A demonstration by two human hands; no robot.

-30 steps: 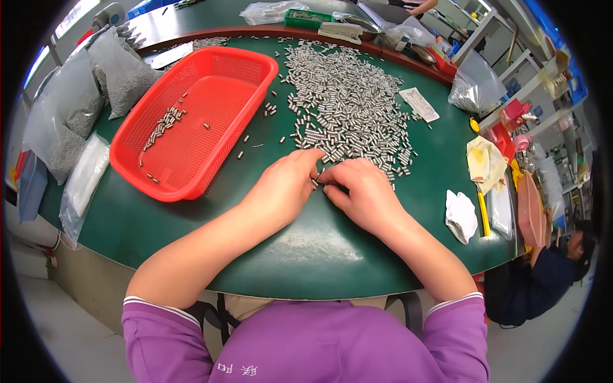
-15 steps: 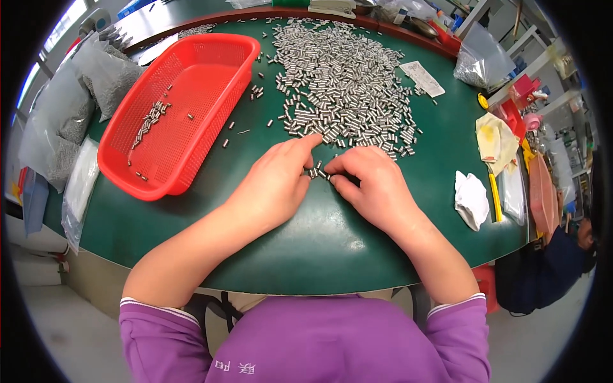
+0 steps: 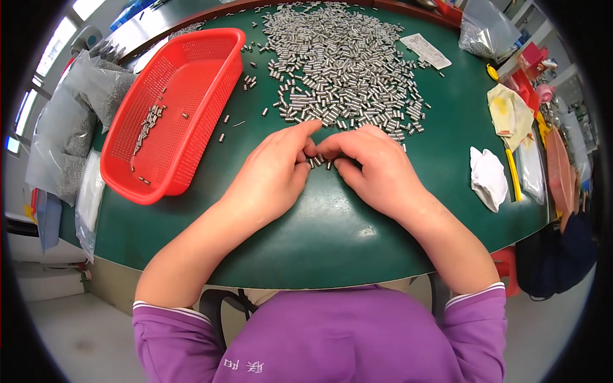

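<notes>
A large spread of small shiny metal cylinders [image 3: 345, 70] covers the far middle of the green table. At its near edge my two hands almost meet, with a few loose metal cylinders [image 3: 319, 161] between the fingertips. My left hand [image 3: 271, 169] is curled, its thumb and a bent finger closed about a cylinder, while its index finger reaches toward the pile. Opposite it, my right hand [image 3: 380, 166] has thumb and index finger bent around another cylinder. The fingers partly hide the pieces.
To the left stands a red perforated basket [image 3: 175, 172] holding some cylinders, beside clear bags of parts [image 3: 64, 147]. Stray cylinders lie between basket and pile. On the right are a paper slip [image 3: 426, 51], a white cloth [image 3: 488, 179], a yellow pen-like tool [image 3: 513, 175] and a co-worker's dark sleeve [image 3: 562, 255].
The whole view has shifted slightly. My fingertips have drawn closer together over the loose cylinders, and my right index finger now nearly touches my left hand.
</notes>
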